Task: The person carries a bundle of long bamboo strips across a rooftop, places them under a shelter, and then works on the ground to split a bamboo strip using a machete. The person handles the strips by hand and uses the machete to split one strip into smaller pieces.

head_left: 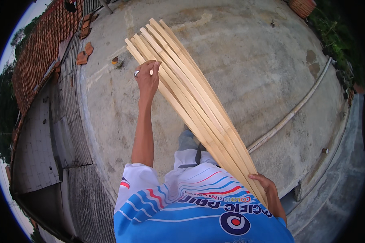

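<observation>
A bundle of long, pale wooden strips (207,109) slants across my front, from the upper left down to my right side. The strips lie close together, their far ends uneven and slightly fanned. Close to those far ends, my left hand (148,75), wearing a ring, is closed with thumb and fingertips pinched at the left edge of the outermost strip. My right hand (267,184) grips the bundle's near end beside my waist, fingers over its right edge. Part of that hand's palm is hidden by the strips and my shirt.
I stand on a rough concrete surface (247,65). A long pale pole (292,113) lies on the right. Tiled roof (44,52) and corrugated sheets (85,198) border the left, with loose clay tiles (84,54) nearby. Greenery (332,34) and a reddish container (302,7) are at the far right.
</observation>
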The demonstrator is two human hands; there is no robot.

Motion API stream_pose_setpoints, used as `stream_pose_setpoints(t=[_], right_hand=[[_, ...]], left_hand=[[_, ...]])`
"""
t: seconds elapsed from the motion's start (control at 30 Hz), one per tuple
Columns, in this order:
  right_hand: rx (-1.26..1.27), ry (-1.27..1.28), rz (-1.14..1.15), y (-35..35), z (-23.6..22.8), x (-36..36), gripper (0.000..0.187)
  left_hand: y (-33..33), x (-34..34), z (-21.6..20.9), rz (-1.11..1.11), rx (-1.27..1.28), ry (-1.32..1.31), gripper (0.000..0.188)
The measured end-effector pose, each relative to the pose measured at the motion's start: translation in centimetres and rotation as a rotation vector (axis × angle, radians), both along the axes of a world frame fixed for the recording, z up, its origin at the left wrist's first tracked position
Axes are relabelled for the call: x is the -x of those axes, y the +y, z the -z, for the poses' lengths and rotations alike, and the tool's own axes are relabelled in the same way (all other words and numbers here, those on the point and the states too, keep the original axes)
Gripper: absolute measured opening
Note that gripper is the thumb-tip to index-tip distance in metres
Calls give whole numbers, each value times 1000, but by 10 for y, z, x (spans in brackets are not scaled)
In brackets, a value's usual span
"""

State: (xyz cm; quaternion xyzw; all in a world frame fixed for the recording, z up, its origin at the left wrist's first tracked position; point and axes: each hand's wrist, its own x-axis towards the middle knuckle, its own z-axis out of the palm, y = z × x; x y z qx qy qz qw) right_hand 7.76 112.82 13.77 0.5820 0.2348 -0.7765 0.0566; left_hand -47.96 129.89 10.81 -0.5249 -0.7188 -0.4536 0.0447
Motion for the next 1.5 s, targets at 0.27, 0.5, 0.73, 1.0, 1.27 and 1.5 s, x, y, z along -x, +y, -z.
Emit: stream_pose_setpoints(t=[0.27, 0.5, 0.73, 1.0, 1.27, 1.5], right_hand=[[-54, 44, -67, -4, 11, -5, 90], [-96, 32, -91, -11, 18, -9, 90], [-91, 38, -121, -12, 24, -13, 92], [-71, 94, -144, -9, 36, -18, 97], [-52, 34, -153, 1, 20, -5, 96], [-45, 44, -159, 3, 20, -5, 96]], left_hand=[[76, 55, 29, 248, 375, 339, 19], [97, 82, 20, 371, 719, 324, 25], [98, 72, -10, 304, 889, 278, 41], [88, 84, 9, 368, 466, -185, 35], [81, 85, 20, 181, -46, -571, 32], [68, 134, 10, -307, -466, -785, 43]])
